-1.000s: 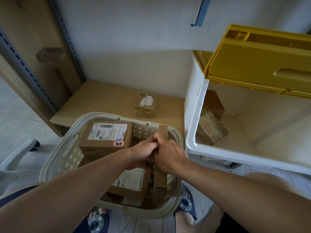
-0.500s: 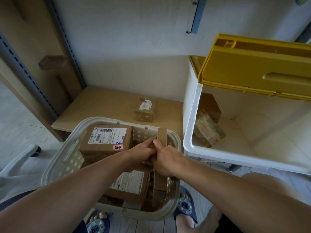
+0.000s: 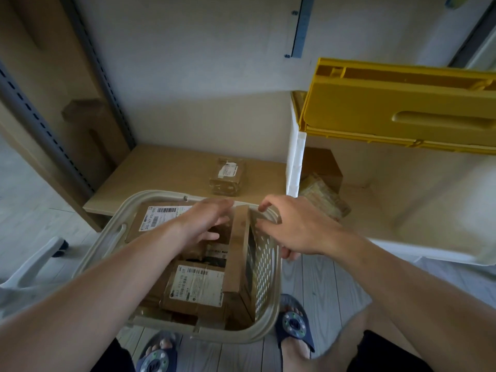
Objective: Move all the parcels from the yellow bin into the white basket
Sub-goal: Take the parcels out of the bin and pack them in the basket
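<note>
The white basket [image 3: 112, 237] stands on the floor in front of me with several brown parcels in it. A flat parcel [image 3: 237, 253] stands on edge along its right wall, beside a labelled parcel [image 3: 196, 285] and another labelled parcel [image 3: 158, 218]. My left hand [image 3: 206, 221] hovers with straight fingers just left of the flat parcel. My right hand [image 3: 298, 229] is spread over the basket's right rim, its fingertips close to the parcel's top, holding nothing. The yellow bin [image 3: 402, 114] stands at the right with its lid raised; inside lie a brown box [image 3: 322, 167] and a patterned parcel [image 3: 326, 204].
One taped parcel [image 3: 228, 177] lies on the low wooden shelf [image 3: 161, 173] behind the basket. A white chair base [image 3: 35, 261] sits at the left. My sandalled feet [image 3: 294, 323] are under the basket's near edge on the pale plank floor.
Both hands were clasped together on the top of the flat parcel; now they have let go and moved apart, left hand to the left, right hand to the right. The view shifted down slightly.
</note>
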